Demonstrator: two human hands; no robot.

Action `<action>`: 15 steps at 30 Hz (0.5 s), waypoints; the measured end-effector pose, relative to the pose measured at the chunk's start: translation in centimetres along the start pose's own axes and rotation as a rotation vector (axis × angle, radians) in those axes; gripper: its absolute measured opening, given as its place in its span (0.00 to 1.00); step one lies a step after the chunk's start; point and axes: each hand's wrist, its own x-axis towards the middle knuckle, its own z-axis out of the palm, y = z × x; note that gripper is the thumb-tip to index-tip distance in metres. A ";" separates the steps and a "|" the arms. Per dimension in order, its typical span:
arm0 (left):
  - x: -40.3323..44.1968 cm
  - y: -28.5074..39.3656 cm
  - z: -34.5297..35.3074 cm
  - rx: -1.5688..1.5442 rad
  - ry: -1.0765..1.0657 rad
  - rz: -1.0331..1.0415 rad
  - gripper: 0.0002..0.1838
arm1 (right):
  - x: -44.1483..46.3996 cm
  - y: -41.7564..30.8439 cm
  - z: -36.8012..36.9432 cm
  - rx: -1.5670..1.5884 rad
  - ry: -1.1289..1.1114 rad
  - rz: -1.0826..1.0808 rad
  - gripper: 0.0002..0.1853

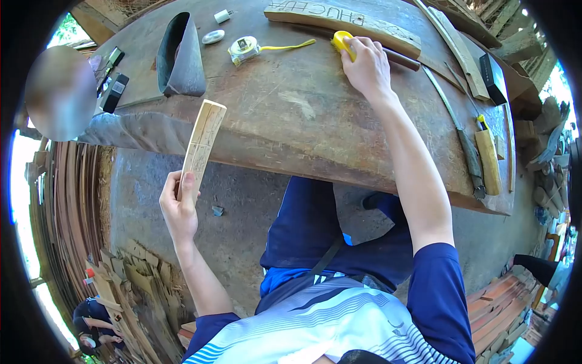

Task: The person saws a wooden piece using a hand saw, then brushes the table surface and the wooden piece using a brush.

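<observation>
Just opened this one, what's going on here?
A person at a worktable holds a marked wooden strip up in the left hand. The right hand is on a yellow object, partly hidden by the fingers, beside a lettered board. A tape measure lies on the table with some yellow tape out.

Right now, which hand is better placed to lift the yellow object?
Probably the right hand: it grasps the yellow object, while the left hand holds the wooden piece.
</observation>
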 end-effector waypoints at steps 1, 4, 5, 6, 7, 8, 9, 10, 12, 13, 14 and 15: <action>-0.1 -0.4 -0.4 -0.016 0.012 -0.013 0.21 | -1.0 -0.5 -0.1 -0.009 0.022 -0.028 0.19; -0.3 -1.2 -1.3 -0.037 0.032 -0.023 0.21 | -1.7 -3.1 0.2 -0.030 -0.057 -0.010 0.20; -0.4 -1.3 -1.6 -0.039 0.033 -0.023 0.21 | -1.9 -4.8 0.8 -0.031 -0.078 -0.067 0.22; -0.7 -1.0 -2.0 -0.042 0.060 -0.034 0.21 | -2.3 -6.7 2.0 -0.069 -0.064 -0.129 0.19; -1.0 -0.5 -2.3 -0.047 0.080 -0.036 0.21 | -2.9 -9.7 2.0 -0.087 -0.167 -0.152 0.16; -1.2 0.0 -2.6 -0.055 0.104 -0.032 0.21 | -3.8 -13.8 1.3 -0.173 -0.215 -0.172 0.15; -1.3 -0.4 -3.2 -0.070 0.122 0.009 0.20 | -4.9 -17.0 1.8 -0.080 -0.168 -0.247 0.13; -1.3 0.0 -4.1 -0.067 0.153 0.026 0.21 | -5.7 -20.7 1.9 0.053 -0.305 -0.310 0.11; -1.7 1.2 -5.4 -0.059 0.221 0.053 0.22 | -9.0 -28.5 3.0 0.181 -0.379 -0.382 0.10; -2.1 2.5 -5.9 -0.038 0.249 0.018 0.22 | -11.6 -31.7 3.9 0.373 -0.624 -0.435 0.11; -2.6 3.1 -6.4 -0.047 0.270 0.037 0.22 | -15.7 -34.7 5.7 0.353 -0.675 -0.594 0.12; -3.0 3.4 -7.0 -0.055 0.283 0.054 0.22 | -19.0 -36.2 4.6 0.469 -0.645 -0.663 0.13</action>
